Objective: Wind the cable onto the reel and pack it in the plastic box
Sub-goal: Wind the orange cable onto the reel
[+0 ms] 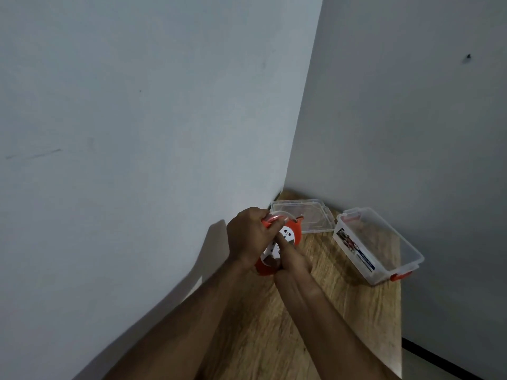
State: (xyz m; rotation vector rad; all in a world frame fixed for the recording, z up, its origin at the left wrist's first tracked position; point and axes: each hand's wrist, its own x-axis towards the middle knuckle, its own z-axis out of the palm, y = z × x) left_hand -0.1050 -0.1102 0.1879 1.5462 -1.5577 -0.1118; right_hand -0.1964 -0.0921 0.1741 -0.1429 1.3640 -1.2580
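Walls (137, 105): two pale grey surfaces meeting in a corner behind the work area.

Counter (343, 311): wood-grain top, set into the corner, running from the near edge to the walls.

Plastic box (384, 242): clear, rectangular, open-topped, standing on the counter at the right, near the right wall. Orange latches at both ends; a printed label on its long near side. Nothing visible inside.

Lid (315, 215): clear, lying flat on the counter at the far corner, just left of the plastic box and behind the reel.

Reel (285, 237): orange rim, white socket face, held above the counter between both hands, tilted toward the camera. A clear handle arches over its top. The cable itself cannot be made out.

Left hand (247, 237): wrapped over the reel's upper left edge, fingers curled round rim and handle.

Right hand (290, 256): at the reel's lower right, fingers on the white face; exact grip unclear.
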